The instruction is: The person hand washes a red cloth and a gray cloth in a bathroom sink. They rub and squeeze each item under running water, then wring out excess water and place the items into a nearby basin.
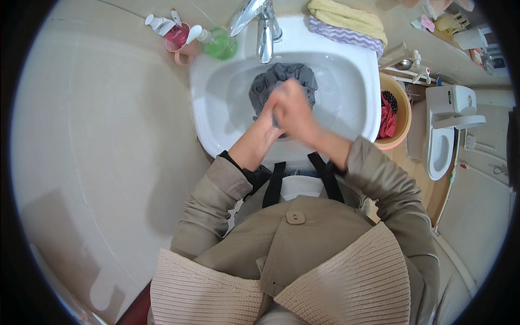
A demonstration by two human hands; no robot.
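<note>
A wet, bunched grey cloth (282,75) lies in the basin of a white ceramic washbasin (205,126). My left hand (271,111) and my right hand (295,109) are pressed together over its near side, with a fold of the grey fabric gripped between them. Motion blurs both hands, and the right one partly hides the left one's fingers. Above the far side of the cloth hangs the spout of a chrome faucet (266,40). Some water shows in the basin to the right of the cloth.
At the left rim stand a green soap pump bottle (219,44) and a pink cup (185,53) holding a tube. Folded towels (347,24) lie on the back right corner. Right of the basin are a tub (402,122) with red clothes and a toilet (440,154).
</note>
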